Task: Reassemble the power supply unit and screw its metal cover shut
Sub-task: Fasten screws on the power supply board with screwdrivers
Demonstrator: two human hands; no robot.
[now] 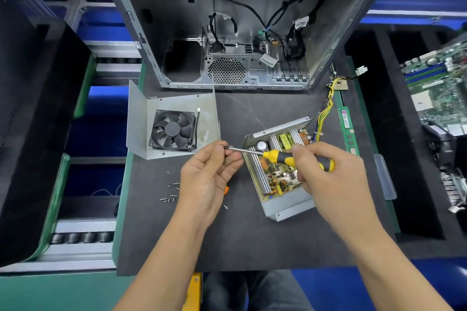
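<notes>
The open power supply base (288,209) lies on the black mat, its circuit board (276,177) with coils and heat sinks exposed. Left of it rests the grey metal cover (139,129), inside up, with a black fan (173,130) mounted in it. My right hand (326,171) grips the yellow-and-black screwdriver (278,156) by its handle, held level above the board. The fingers of my left hand (209,177) are pinched at the screwdriver's tip; whether a screw sits there is hidden. Several loose screws (170,194) lie on the mat to the left.
An empty computer case (227,33) with dangling cables stands open at the back. A yellow wire bundle (326,111) runs from the supply to the right. A RAM stick (348,129) and a motherboard (439,88) lie at the right. One screw (225,207) lies under my left hand.
</notes>
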